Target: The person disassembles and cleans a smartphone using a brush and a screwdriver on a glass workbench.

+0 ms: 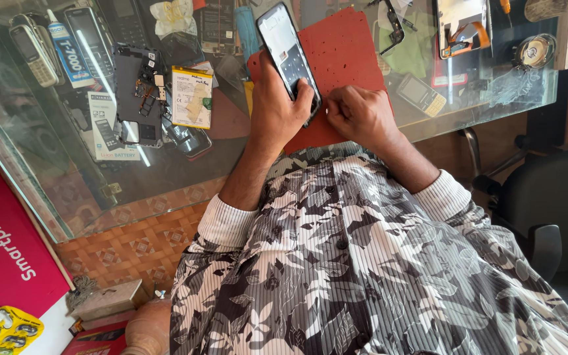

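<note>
The left hand [277, 108] is clasped around the lower part of a smartphone [286, 52], thumb over its front edge, holding it tilted up above the red mat [343, 46]. The phone is over the left side of the mat, its screen facing up and reflecting light. The right hand [359, 115] is pinched closed just right of the phone's lower corner, at the mat's near edge; fingertips seem to hold smth very thin, maybe a pick or a film edge, but I cannot tell what it is or if it touches the phone.

Progress, as I judge it: the phone looks whole, screen in place, no gap visible between glass & frame. So the work at that corner seems at its start, most is left.

Left of the mat, on the glass counter [47, 177], lie an opened phone body [138, 92] w/ bare boards and a yellow-white battery [192, 97] just beside it. Further left from the mat are a glue tube [67, 49] and an old keypad phone [33, 51]. Right of the mat lies another small keypad phone [421, 95].
</note>
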